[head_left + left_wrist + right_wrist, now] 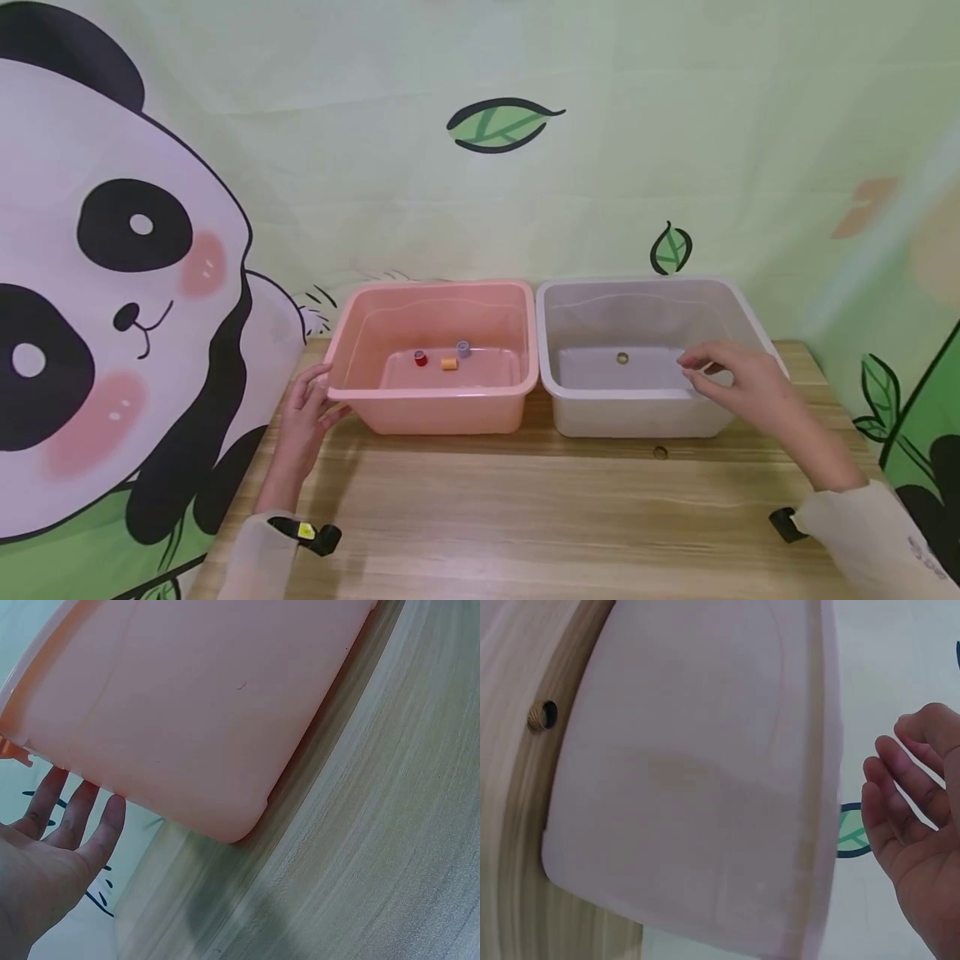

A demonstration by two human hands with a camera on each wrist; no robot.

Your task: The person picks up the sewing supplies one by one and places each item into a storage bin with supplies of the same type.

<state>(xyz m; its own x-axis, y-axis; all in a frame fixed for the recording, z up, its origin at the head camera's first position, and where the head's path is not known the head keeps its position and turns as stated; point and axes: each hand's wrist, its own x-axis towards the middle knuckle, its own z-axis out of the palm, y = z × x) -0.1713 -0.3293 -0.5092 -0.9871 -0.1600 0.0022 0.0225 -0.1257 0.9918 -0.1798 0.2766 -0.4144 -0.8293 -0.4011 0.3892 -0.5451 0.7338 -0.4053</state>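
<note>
My left hand (302, 417) touches the left end of a pink plastic basin (431, 412) with its fingers spread. In the left wrist view the fingertips (112, 810) meet the basin's side. My right hand (738, 379) hovers over the right part of a grey basin (637, 417), fingers loosely bent, and nothing shows between them. Inside the grey basin lies a small brass-coloured ring (622, 358). A similar ring (660, 452) with a ridged outside lies on the table before that basin. The pink basin holds small red (420, 358), orange (448, 364) and bluish-grey (463, 349) cylinders.
Both basins stand side by side at the back of a wood-grain table (510, 517). Right behind them hangs a green cloth (360, 167) printed with a panda and leaves. Dark straps with small devices sit at both wrists.
</note>
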